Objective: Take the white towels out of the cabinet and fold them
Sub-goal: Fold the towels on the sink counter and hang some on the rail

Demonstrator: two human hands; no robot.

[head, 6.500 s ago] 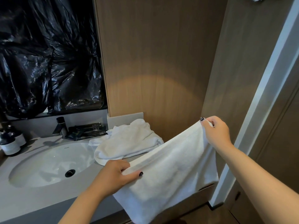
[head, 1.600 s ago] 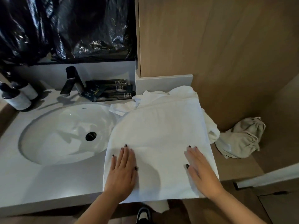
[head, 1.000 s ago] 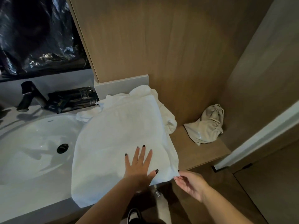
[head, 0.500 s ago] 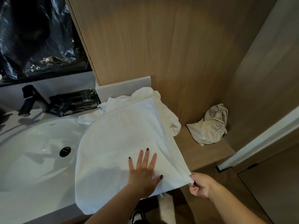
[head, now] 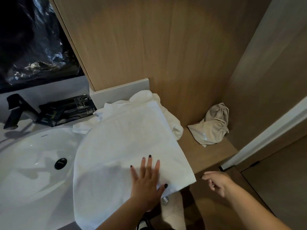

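Observation:
A white towel [head: 126, 146] lies spread flat over the counter's right part and partly over the sink's edge. My left hand [head: 147, 181] presses flat on its near right area with the fingers spread. My right hand [head: 217, 181] hovers just right of the towel's near right corner, fingers loosely curled, holding nothing. A second white towel [head: 167, 113] lies crumpled behind and under the flat one, against the wooden wall.
A white sink basin [head: 33, 156] with a black drain is at the left, a black faucet [head: 15, 110] and dark packets [head: 66, 110] behind it. A beige cloth bag [head: 211, 128] lies on the low wooden shelf [head: 204, 156] at the right. A wooden wall stands behind.
My right hand has let go of the towel's near right corner and moved off to the right. The corner now lies flat. My left hand stays pressed on the towel.

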